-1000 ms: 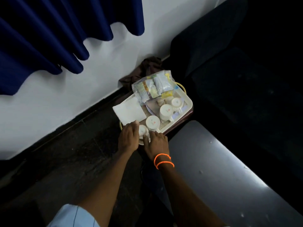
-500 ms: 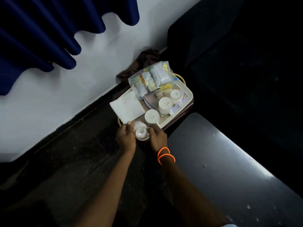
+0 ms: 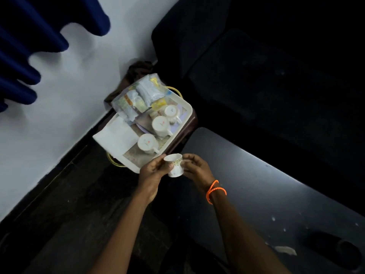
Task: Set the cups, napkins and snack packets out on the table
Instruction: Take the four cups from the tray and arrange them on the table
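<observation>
A small white cup [image 3: 174, 167] with a floral print hangs in the air just in front of the tray, tilted. My left hand [image 3: 153, 174] grips its side and my right hand [image 3: 196, 169] holds its handle side. The cream tray [image 3: 186, 113] stands on a low dark stand by the wall. Three white cups lie upside down on it: one [image 3: 147, 143] nearest me, one [image 3: 160, 125] in the middle, one [image 3: 171, 111] behind. A stack of white napkins [image 3: 116, 135] lies on its left part. A clear bag of snack packets [image 3: 138, 95] fills its far end.
A dark glossy table [image 3: 266, 194] spreads to the right of my hands, with small white specks and a scrap on it. A dark sofa [image 3: 256, 76] stands behind it. White wall and blue curtain [image 3: 29, 46] are at left. A brown cloth [image 3: 138, 68] lies behind the tray.
Both hands have lifted the nearest cup off the tray's front edge and drawn it toward me. It was upside down on the tray and is now tilted between my hands.
</observation>
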Motion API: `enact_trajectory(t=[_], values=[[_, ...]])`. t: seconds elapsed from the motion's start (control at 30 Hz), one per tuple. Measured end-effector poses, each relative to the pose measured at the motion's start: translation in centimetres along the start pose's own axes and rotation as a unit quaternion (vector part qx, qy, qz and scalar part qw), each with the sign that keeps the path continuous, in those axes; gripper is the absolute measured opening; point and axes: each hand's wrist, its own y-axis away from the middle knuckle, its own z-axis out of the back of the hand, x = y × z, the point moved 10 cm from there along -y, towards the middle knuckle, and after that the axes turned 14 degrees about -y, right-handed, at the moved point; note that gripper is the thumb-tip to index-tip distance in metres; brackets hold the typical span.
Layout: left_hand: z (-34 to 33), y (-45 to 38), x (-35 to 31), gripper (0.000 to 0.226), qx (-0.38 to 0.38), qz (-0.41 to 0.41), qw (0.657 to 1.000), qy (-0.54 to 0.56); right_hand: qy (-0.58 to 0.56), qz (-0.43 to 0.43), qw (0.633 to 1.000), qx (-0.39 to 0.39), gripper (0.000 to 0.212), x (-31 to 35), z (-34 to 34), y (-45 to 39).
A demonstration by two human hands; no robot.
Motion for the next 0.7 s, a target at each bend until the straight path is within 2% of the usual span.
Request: enact_trajectory(t=[0.1,0.17,0.27,0.4,0.53,0.7], values=[[-4.6,-0.4,0.3,0.052,0.073,0.008,0.995,-0.071,0.002,-0.004,1.000,-0.026,0.066,0.6,4.8,0.8],[-8.4,-0.6,0.8,0.054,0.134,0.016,0.985,-0.107,0.041,0.013,0.998,-0.050,0.075,1.2,8.1,1.9],[-14.0,-0.5,2.0,0.056,0.213,0.010,0.964,-0.161,0.074,0.065,0.989,-0.110,0.070,2.4,13.4,4.3],[-19.7,0.1,4.4,0.057,0.270,-0.023,0.924,-0.268,0.158,0.103,0.962,-0.199,0.060,3.0,19.6,7.8],[-24.4,1.5,7.7,0.064,0.299,-0.033,0.896,-0.328,0.248,0.139,0.915,-0.288,0.060,2.9,24.3,11.5],[-27.9,3.1,10.9,0.074,0.315,-0.029,0.878,-0.359,0.259,0.150,0.896,-0.327,0.059,1.7,27.9,14.5]])
